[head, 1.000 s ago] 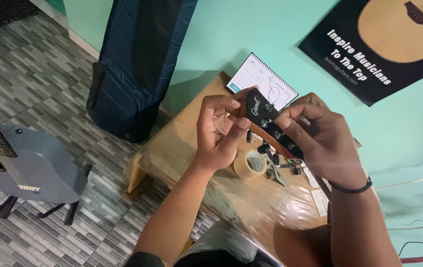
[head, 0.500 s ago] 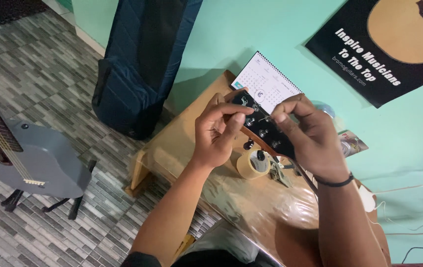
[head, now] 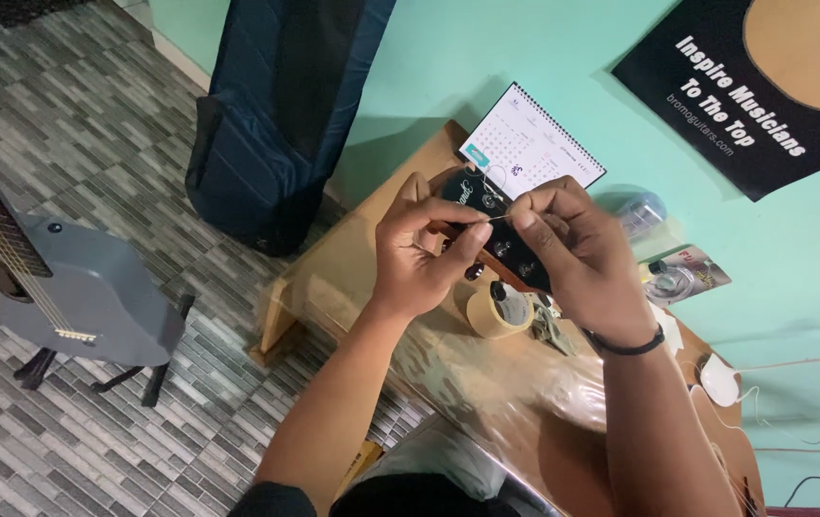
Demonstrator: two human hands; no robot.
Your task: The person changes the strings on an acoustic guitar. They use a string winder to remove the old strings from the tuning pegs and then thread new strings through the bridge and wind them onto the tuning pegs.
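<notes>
A black guitar headstock with silver tuning posts is held up over a wooden table. My left hand pinches a thin guitar string at the headstock's left edge. My right hand pinches the same string's other end from the right, covering the lower part of the headstock. A black band circles my right wrist. The guitar's neck is hidden under my right hand and arm.
A roll of tan tape and small metal tools lie on the table below the headstock. A desk calendar stands against the green wall. A blue gig bag leans at the wall; a grey guitar rests on a floor stand at left.
Both hands and the headstock shifted left and slightly up in view. My fingers have come together, both pinching the thin string at a tuning post.
</notes>
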